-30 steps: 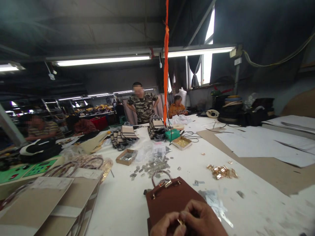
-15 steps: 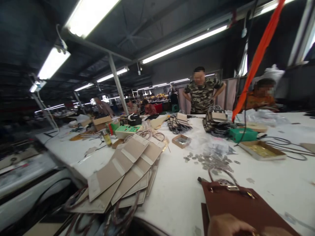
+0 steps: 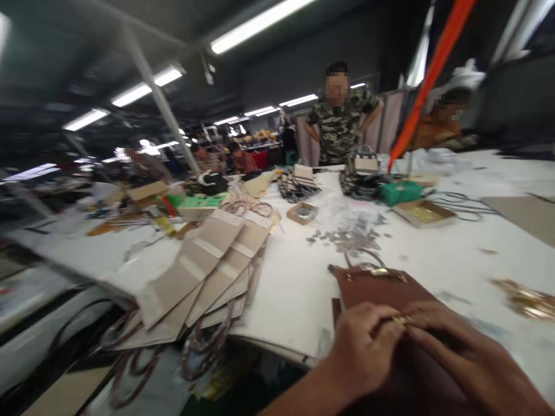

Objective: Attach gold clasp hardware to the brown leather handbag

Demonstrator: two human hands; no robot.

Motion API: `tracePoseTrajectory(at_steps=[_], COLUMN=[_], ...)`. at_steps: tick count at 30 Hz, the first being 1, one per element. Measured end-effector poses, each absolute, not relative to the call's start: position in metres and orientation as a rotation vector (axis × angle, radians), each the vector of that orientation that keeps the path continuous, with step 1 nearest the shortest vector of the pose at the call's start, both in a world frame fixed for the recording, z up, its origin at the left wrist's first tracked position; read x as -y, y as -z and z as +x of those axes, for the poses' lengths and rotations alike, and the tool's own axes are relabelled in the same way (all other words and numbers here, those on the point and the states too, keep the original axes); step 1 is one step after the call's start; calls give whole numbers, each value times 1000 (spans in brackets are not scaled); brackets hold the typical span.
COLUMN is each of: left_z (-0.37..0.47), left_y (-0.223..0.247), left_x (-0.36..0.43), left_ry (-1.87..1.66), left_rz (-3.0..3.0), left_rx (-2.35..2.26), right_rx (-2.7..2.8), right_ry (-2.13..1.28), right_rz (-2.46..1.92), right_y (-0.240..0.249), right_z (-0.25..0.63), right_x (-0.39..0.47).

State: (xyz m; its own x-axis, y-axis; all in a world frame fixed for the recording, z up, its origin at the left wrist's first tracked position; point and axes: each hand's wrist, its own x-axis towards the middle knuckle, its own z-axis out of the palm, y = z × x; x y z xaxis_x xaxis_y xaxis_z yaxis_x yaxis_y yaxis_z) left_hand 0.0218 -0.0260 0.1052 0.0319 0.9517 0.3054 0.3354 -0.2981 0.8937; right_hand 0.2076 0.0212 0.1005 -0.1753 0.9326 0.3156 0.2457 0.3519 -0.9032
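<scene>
A small gold fitting (image 3: pixel 401 319) is pinched between the fingertips of the left hand (image 3: pixel 364 349) and the right hand (image 3: pixel 459 352), both closed on it, directly over the near end of a brown bag (image 3: pixel 381 292) lying flat on the white table (image 3: pixel 299 289). The fitting is judged light, hard and slippery, best gripped by its edges, while the bag looks soft and pliable and is better steadied by its flat panel. One brown bag, one fanned stack of beige bags (image 3: pixel 217 266), two small open boxes (image 3: pixel 302 212) and one loose scatter of silver parts (image 3: pixel 347 236) are counted beyond.
</scene>
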Motion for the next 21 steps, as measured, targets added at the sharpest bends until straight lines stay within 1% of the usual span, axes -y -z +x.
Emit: tracePoseTrajectory(at_steps=[3, 6, 16, 21], left_z=[16, 14, 19, 17], left_y=[-105, -98, -104, -97], left_x=[14, 4, 0, 2], left_ry=[-1321, -1303, -1326, -1323], left_rz=[1676, 1714, 2102, 2055], left_rx=[-1256, -1193, -1206, -1213], right_rx=[1661, 1565, 1750, 1660], right_ry=[-1225, -1339, -1052, -1137], right_rz=[-1018, -1015, -1094, -1088], right_y=[-116, -124, -122, -119], right_z=[213, 212, 210, 207], right_x=[-21, -27, -28, -25])
